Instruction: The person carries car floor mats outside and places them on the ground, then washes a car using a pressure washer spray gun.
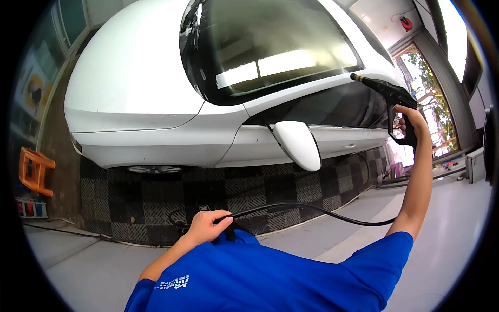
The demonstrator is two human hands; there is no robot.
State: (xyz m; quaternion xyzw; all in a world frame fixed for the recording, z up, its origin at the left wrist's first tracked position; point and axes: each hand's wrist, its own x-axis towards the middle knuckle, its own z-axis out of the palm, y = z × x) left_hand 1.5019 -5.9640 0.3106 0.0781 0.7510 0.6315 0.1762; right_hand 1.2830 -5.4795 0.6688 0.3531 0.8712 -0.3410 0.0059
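Observation:
My right hand (410, 122) is raised at the right, its fingers wrapped round the grip of a black pressure washer gun (397, 96). The gun's nozzle points left at the windshield (280, 47) of a white car (130, 67), and a faint spray shows near its tip. Low in the middle, my left hand (210, 226) is closed on a black hose (291, 205) in front of my blue shirt. From there the hose curves right and passes behind my right forearm. The car's white side mirror (297, 144) sticks out between my hands.
A dark checkered grate floor (249, 192) runs under and along the car. An orange stool (35, 170) stands at the far left by a glass wall. At right are an open doorway (429, 99) and a low ledge with small items. A red reel (406, 23) hangs at the upper right.

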